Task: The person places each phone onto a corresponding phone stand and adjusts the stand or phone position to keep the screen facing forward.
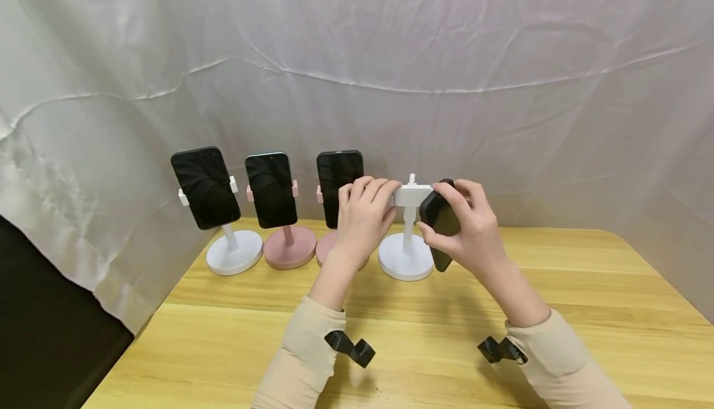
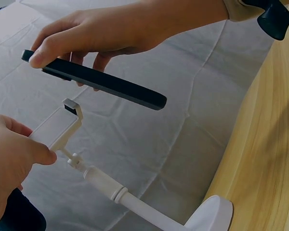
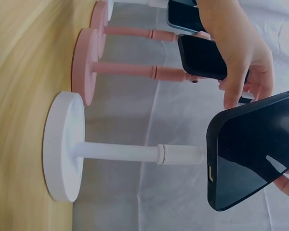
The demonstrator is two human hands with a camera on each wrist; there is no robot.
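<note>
My left hand grips the left end of the white clamp on a white phone stand. In the left wrist view, the thumb lies along the front of the clamp plate, and the clamp's far hooked end is bare. My right hand pinches a black phone by its edges, just right of the clamp. A gap shows between phone and clamp in the left wrist view. The right wrist view shows the phone's dark screen; there it hides the clamp.
To the left, a white stand and two pink stands hold phones upright; the left hand partly covers the nearest phone. All stand along the back of the wooden table, before a pale curtain.
</note>
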